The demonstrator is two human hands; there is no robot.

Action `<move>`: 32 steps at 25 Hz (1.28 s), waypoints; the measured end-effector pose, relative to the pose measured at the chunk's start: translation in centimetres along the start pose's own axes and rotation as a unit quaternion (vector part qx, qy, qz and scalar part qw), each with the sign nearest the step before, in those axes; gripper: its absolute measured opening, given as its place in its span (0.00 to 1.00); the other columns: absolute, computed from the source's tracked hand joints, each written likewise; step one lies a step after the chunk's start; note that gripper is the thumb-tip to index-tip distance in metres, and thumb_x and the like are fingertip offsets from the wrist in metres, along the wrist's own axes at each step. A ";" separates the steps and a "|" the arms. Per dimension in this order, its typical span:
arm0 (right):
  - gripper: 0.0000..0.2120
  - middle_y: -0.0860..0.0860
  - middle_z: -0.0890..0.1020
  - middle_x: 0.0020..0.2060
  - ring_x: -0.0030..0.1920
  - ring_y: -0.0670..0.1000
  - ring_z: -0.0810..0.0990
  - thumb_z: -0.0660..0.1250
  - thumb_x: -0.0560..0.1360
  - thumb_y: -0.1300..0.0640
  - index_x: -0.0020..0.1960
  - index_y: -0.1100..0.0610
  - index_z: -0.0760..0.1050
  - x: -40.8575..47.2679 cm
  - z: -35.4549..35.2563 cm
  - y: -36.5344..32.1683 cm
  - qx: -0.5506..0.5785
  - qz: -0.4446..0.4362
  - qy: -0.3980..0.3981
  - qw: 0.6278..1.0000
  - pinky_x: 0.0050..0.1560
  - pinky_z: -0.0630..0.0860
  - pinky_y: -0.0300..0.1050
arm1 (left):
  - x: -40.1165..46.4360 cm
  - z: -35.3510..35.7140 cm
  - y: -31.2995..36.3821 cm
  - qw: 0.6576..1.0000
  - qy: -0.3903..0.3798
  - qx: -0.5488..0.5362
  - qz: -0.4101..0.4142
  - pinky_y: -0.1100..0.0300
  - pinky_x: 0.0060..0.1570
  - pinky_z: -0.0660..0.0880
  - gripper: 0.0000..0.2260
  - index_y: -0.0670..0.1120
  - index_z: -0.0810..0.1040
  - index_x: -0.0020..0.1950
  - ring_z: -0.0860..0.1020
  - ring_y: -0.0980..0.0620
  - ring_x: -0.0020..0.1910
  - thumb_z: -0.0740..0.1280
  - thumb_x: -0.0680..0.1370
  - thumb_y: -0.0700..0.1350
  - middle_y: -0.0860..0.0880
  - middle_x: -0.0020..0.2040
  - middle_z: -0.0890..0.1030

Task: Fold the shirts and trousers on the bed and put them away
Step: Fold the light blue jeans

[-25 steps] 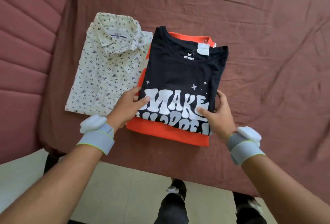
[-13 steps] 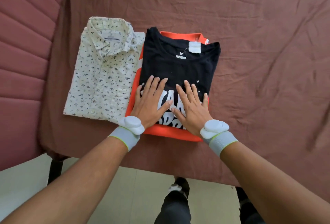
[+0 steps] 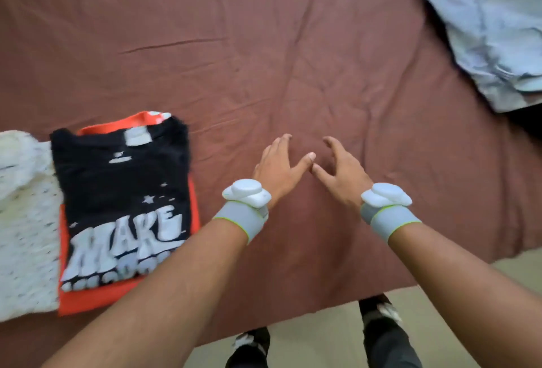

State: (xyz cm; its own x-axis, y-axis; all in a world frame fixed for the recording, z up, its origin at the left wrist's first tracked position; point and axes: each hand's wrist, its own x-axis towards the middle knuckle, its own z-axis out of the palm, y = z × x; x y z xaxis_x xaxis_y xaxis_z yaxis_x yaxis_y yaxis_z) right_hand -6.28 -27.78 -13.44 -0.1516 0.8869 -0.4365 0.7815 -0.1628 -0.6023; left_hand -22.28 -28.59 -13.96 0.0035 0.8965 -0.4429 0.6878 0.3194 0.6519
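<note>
Hovering empty over bed: left hand, right hand, fingers loosely spread, thumbs nearly touching.

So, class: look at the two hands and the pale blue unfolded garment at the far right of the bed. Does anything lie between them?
Nothing visible does. Both the left hand and the right hand are over bare maroon bedsheet, and only wrinkled sheet stretches from them to the pale blue garment. The folded black T-shirt lies on the opposite side.
</note>
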 end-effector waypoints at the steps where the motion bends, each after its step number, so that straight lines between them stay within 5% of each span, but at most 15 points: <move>1: 0.33 0.52 0.70 0.70 0.70 0.53 0.68 0.67 0.75 0.46 0.75 0.50 0.59 0.5 -2.4 2.4 0.011 0.024 0.020 0.999 0.67 0.67 0.51 | 1.3 2.1 2.8 1.000 -0.027 -0.004 0.000 0.49 0.71 0.64 0.30 0.47 0.62 0.76 0.65 0.48 0.74 0.61 0.79 0.62 0.50 0.74 0.68; 11: 0.32 0.49 0.68 0.70 0.69 0.53 0.65 0.70 0.73 0.50 0.73 0.55 0.62 4.8 -22.9 18.9 -0.018 0.075 0.153 0.985 0.61 0.69 0.50 | 13.6 16.3 27.7 0.987 -0.116 -0.107 -0.025 0.53 0.69 0.66 0.32 0.49 0.63 0.75 0.69 0.48 0.71 0.66 0.76 0.62 0.46 0.71 0.71; 15: 0.29 0.54 0.70 0.64 0.63 0.57 0.69 0.72 0.70 0.55 0.68 0.58 0.67 5.8 -27.6 22.3 -0.078 0.049 0.224 0.970 0.55 0.74 0.58 | 18.3 20.6 34.0 0.946 -0.108 -0.279 -0.122 0.48 0.66 0.71 0.45 0.50 0.66 0.71 0.75 0.50 0.64 0.70 0.60 0.71 0.53 0.63 0.76; 18: 0.30 0.56 0.69 0.65 0.64 0.58 0.69 0.72 0.68 0.56 0.69 0.58 0.67 6.1 -28.7 23.5 -0.100 0.034 0.248 0.963 0.53 0.75 0.58 | 21.2 22.2 34.5 0.921 -0.056 -0.347 -0.167 0.48 0.59 0.77 0.43 0.49 0.71 0.64 0.81 0.50 0.55 0.75 0.55 0.68 0.51 0.59 0.81; 22: 0.40 0.57 0.66 0.71 0.70 0.58 0.66 0.76 0.63 0.53 0.71 0.56 0.64 6.8 -29.0 24.2 -0.231 0.025 0.255 0.939 0.63 0.68 0.60 | 21.9 22.3 34.7 0.924 -0.021 -0.359 -0.133 0.56 0.43 0.77 0.12 0.43 0.80 0.46 0.77 0.50 0.33 0.71 0.65 0.46 0.46 0.41 0.81; 25: 0.49 0.57 0.63 0.74 0.74 0.59 0.62 0.79 0.60 0.51 0.74 0.54 0.56 7.9 -28.7 23.7 -0.368 0.030 0.200 0.908 0.67 0.60 0.68 | 19.4 20.2 34.9 0.911 0.002 -0.403 -0.089 0.59 0.37 0.74 0.03 0.43 0.77 0.40 0.74 0.53 0.31 0.66 0.69 0.41 0.47 0.35 0.77; 28: 0.44 0.57 0.67 0.72 0.71 0.59 0.66 0.75 0.65 0.58 0.76 0.52 0.57 8.8 -28.3 22.5 -0.386 0.024 0.172 0.906 0.66 0.60 0.71 | 16.1 17.3 32.3 0.899 0.035 -0.431 -0.069 0.63 0.29 0.66 0.06 0.44 0.73 0.40 0.67 0.56 0.30 0.63 0.75 0.35 0.47 0.35 0.71; 32: 0.37 0.58 0.75 0.62 0.59 0.61 0.75 0.63 0.64 0.67 0.71 0.50 0.62 8.6 -24.7 18.2 -0.318 -0.076 0.204 0.923 0.58 0.71 0.64 | 12.4 11.8 24.6 0.869 0.133 -0.470 -0.080 0.67 0.23 0.62 0.05 0.47 0.74 0.38 0.67 0.58 0.27 0.64 0.72 0.38 0.52 0.32 0.73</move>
State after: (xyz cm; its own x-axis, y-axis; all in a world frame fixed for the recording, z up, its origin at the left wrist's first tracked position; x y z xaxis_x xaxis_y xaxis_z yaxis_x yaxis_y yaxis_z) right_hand 21.65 -12.43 -11.64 -0.1496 0.9887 -0.0126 0.9867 0.1485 -0.0657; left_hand 3.30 -13.25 -10.67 -0.2915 0.8167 -0.4981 -0.2326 0.4446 0.8650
